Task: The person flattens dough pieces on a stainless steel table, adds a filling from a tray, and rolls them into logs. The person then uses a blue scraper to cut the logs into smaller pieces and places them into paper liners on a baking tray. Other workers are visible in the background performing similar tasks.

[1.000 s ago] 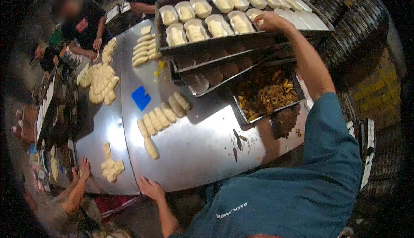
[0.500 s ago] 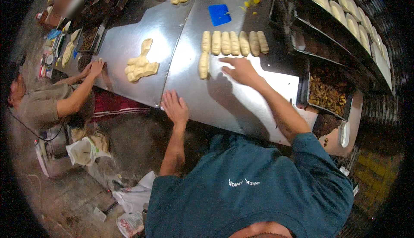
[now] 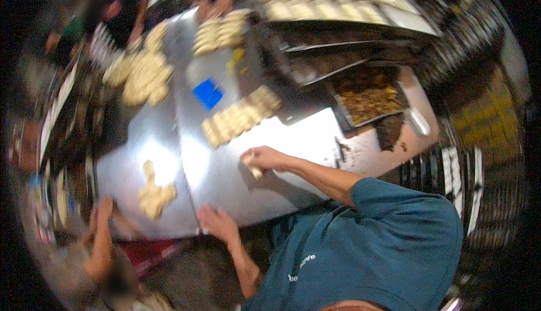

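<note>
The picture is blurred by motion. My right hand point(image 3: 266, 158) reaches over the steel table point(image 3: 293, 142) and is closed on a pale dough piece point(image 3: 255, 169) just above the surface. A slanting row of several shaped dough pieces point(image 3: 239, 116) lies a little beyond it. Fingers spread, my left hand point(image 3: 217, 223) rests flat on the table's near edge and holds nothing. A blue square card point(image 3: 207, 94) lies behind the row.
A metal pan of brown filling point(image 3: 369, 99) sits at the right. Racked trays of dough pieces point(image 3: 332, 1) stand at the back. Another person's hand point(image 3: 104, 206) is near a dough heap point(image 3: 152, 190) at lower left. More people and dough piles point(image 3: 141, 74) are at the far left.
The view has swung round. My right hand has moved from the tray rack to the row, then drawn nearer with a dough piece. My left hand stays on the table edge.
</note>
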`<state>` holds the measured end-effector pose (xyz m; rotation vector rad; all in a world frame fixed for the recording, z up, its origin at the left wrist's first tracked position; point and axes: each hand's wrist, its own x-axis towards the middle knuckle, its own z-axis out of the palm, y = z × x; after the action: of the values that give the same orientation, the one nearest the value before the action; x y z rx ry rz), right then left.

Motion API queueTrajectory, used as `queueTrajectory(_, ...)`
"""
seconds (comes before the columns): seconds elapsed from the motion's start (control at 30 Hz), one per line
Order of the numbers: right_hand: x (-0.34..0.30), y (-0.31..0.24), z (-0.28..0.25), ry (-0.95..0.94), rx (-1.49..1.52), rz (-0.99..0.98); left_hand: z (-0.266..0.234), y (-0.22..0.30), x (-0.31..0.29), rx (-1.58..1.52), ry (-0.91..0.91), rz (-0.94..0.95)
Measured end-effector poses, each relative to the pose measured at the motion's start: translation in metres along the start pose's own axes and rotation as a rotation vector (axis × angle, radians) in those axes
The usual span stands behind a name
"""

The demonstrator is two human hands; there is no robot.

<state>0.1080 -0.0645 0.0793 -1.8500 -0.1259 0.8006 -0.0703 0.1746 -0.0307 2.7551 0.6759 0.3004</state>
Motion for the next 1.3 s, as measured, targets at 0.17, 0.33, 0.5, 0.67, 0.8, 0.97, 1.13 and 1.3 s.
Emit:
queueTrajectory(0.17,-0.136,0.015,-0.173,0.128,0.085,-0.205,-0.011,0.062,-0.005,0.03,-0.138,0.014)
queueTrajectory(0.33,-0.25,-0.044,-0.384,0.642,-0.259,-0.486,-0.006,0.153,-0.041,0.011,-0.3,-0.041)
queueTrajectory(0.5,-0.259,-0.065,-0.55,1.039,-0.739,-0.261,0.037,0.163,-0.057,0.215,-0.101,-0.021)
queueTrajectory(0.67,-0.202,-0.008,-0.648,0.93,-0.993,-0.083,0.036,0.178,-0.051,0.224,-0.089,-0.002)
queueTrajectory(0.8,-0.176,-0.024,-0.619,0.755,-0.868,0.011,0.026,0.178,-0.055,0.252,-0.082,-0.055)
queueTrajectory(0.97,-0.18,-0.014,-0.631,0.731,-0.994,0.011,0.033,0.177,-0.054,0.181,-0.03,0.009)
queueTrajectory(1.13,-0.171,-0.04,-0.527,1.251,-1.352,-0.342,0.017,0.18,-0.056,0.181,-0.023,0.03)
queueTrajectory(1.3,-0.129,-0.054,-0.258,0.513,-0.533,-0.737,0.031,0.165,-0.056,0.102,-0.057,-0.012)
